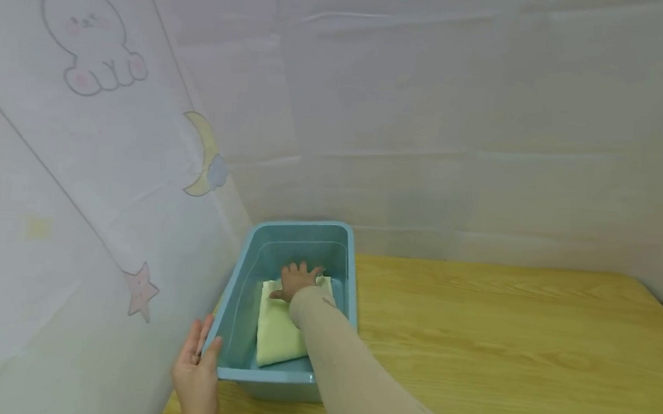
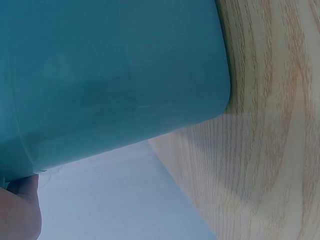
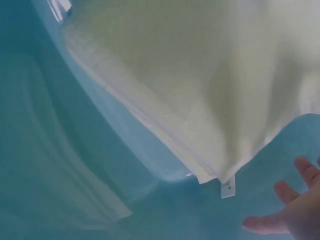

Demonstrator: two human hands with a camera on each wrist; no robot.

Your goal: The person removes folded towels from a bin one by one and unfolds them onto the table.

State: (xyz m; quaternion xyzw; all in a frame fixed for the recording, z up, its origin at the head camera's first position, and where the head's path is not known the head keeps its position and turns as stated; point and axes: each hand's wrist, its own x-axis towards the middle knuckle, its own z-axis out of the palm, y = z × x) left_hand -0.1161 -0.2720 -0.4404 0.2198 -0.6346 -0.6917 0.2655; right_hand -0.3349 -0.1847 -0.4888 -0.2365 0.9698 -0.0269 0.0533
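Note:
A blue plastic basin (image 1: 282, 377) stands at the table's left end with a folded pale yellow towel (image 1: 276, 331) lying in it. My left hand (image 1: 198, 367) grips the basin's front left rim, thumb over the edge and fingers outside. The left wrist view shows the basin's outer wall (image 2: 115, 65) and part of that hand (image 2: 20, 212). With its fingers spread, my right hand (image 1: 298, 283) reaches into the basin over the towel's far end. A small white tag (image 3: 228, 187) sticks out from the towel's corner, close to the spread right hand (image 3: 295, 210).
The wood-grain table (image 1: 500, 347) extends to the right of the basin. Pale sheeting with a printed rabbit (image 1: 90, 30), moon (image 1: 201, 156) and star (image 1: 142, 291) covers the wall on the left. A plain pale sheet (image 1: 430, 111) hangs behind the table.

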